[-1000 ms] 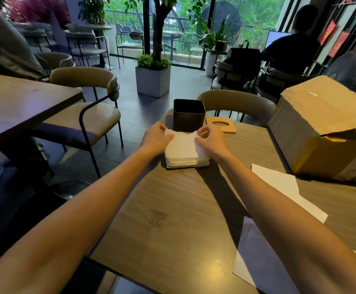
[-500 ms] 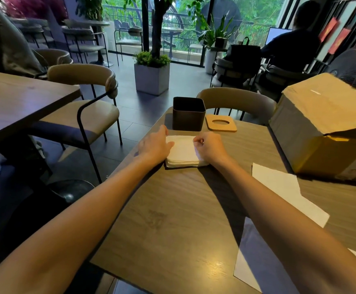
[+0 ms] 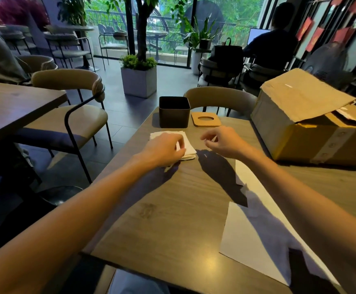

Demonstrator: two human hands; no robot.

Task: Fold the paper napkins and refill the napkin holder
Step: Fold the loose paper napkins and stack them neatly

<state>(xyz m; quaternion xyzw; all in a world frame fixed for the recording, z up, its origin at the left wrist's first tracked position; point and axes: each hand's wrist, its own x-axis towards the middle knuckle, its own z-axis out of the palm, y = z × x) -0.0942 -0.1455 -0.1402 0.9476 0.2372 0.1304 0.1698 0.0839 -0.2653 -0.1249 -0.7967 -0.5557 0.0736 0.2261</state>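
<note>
The napkins [image 3: 188, 144] lie as a folded stack on the table [image 3: 172, 209], just in front of the holder [image 3: 173, 113], whose lid [image 3: 205, 119] rests beside it. The left hand [image 3: 164, 148] covers most of the stack, its fingers curled over the top and down the right edge, so it grips the pile alone. The right hand [image 3: 225, 143] hovers just beside the stack, clear of it, fingers loosely bent and apparently holding nothing (motion blur makes the fingertips hard to read).

The main risk, as I judge it, is a one-sided lift. With only one hand on the pile, the lower napkins could slide out or fan apart, and the folds could spring open. The stack looks close to the holder's opening in width, so a skewed or splayed pile may catch on the rim and crumple instead of dropping in flat. The holder is near the table's far edge, so a hard push while stuffing could shove it toward that edge. Loose sheets [image 3: 253, 240] lie under the right forearm, and a sweep of that arm could drag them off.
</note>
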